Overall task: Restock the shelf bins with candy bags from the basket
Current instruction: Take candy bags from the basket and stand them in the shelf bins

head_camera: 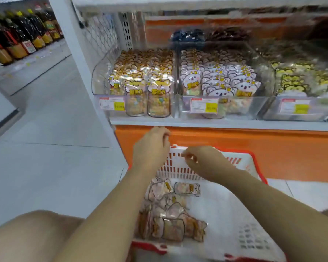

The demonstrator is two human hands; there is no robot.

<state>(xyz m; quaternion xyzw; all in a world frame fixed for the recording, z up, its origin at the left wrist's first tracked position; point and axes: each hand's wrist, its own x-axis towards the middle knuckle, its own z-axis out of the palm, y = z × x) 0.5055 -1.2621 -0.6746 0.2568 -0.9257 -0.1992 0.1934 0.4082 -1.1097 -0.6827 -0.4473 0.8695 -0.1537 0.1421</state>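
Left hand (151,146) and right hand (203,163) hover empty, loosely curled, over basket (235,161). Middle bin (235,108) looks packed; added candy bags (169,210) may spill.

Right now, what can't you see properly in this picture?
All in the head view:
Price tags: print too small and blurred.
Rightmost bin: cut off by the right edge, blurred.
Top-shelf packets: motion blur hides what they are.
Right hand: fingertips blurred, holding anything unclear.
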